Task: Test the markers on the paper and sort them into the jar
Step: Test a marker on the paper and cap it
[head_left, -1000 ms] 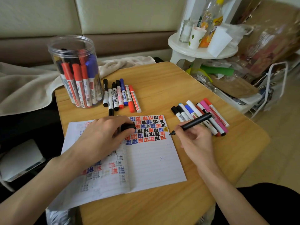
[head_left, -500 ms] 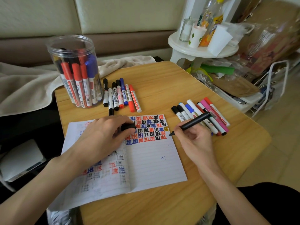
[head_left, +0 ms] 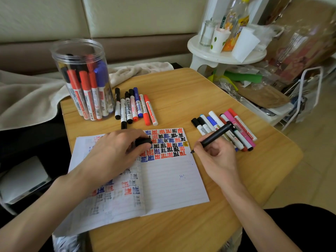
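A person's right hand (head_left: 218, 159) gripped an uncapped black marker (head_left: 216, 135) in a writing hold. The tip was poised at the edge of the paper (head_left: 172, 179) nearest that hand, just beside rows of red, blue and black test marks; whether it touched the sheet could not be told. The left hand (head_left: 112, 153) lay on the paper, apparently to pin it for the stroke, its fingers curled round the cap (head_left: 143, 142), seemingly kept ready for recapping. A row of markers (head_left: 236, 128) lay just beyond the right hand, probably awaiting trial. A second row (head_left: 135, 106) lay beyond the left hand, beside the jar (head_left: 83, 79), which already held many markers on the wooden surface (head_left: 181, 91).
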Available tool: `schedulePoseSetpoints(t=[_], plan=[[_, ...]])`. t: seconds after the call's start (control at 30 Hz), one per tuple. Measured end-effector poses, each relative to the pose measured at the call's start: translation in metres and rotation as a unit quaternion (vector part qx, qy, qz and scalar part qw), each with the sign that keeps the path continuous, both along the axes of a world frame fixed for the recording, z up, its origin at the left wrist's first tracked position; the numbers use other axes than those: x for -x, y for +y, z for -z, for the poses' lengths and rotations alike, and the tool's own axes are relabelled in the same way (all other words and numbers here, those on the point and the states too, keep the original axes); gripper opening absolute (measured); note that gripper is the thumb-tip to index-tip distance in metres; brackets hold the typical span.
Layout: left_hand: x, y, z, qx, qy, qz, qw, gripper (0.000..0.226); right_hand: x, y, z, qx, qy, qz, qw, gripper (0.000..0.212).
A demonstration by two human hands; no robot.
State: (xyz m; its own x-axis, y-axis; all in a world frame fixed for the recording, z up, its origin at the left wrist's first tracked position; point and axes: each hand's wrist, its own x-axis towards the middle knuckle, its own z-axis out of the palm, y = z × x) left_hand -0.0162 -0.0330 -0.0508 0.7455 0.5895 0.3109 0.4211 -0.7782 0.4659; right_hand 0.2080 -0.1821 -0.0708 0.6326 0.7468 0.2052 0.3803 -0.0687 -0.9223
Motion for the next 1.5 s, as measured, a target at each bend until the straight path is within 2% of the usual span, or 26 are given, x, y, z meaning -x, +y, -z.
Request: schedulePoseSetpoints(t=[0.23,0.47,0.77,1.03,1.2,1.5], plan=[[-0.0007,0.0004,0.0002,-0.001,0.002,-0.004,1.0,0.026,-0.001,-0.0001,0.0002,-0.017,0.053,0.002,0.998,0.008],[-0.0001,0.0007,0.0003,0.0,0.0,-0.001,1.0,0.029,-0.0003,0.0014,0.0026,0.009,0.015,-0.012,1.0,0.008],[0.0002,0.0017,0.0008,0.004,-0.006,0.008,1.0,0.039,-0.0006,0.0013,0.0035,0.019,0.016,-0.01,1.0,0.007],[-0.0009,0.001,0.0006,0.002,0.001,0.001,1.0,0.034,-0.0002,0.0013,0.0028,0.006,0.009,-0.015,1.0,0.009],[-0.0009,0.0004,0.0002,0.001,0.004,-0.004,1.0,0.026,-0.0004,0.0014,0.0007,-0.002,0.045,0.0,0.999,0.013],[-0.0001,0.0007,0.0005,0.006,-0.002,-0.004,1.0,0.033,0.001,0.001,0.0002,0.015,0.013,-0.002,1.0,0.011]])
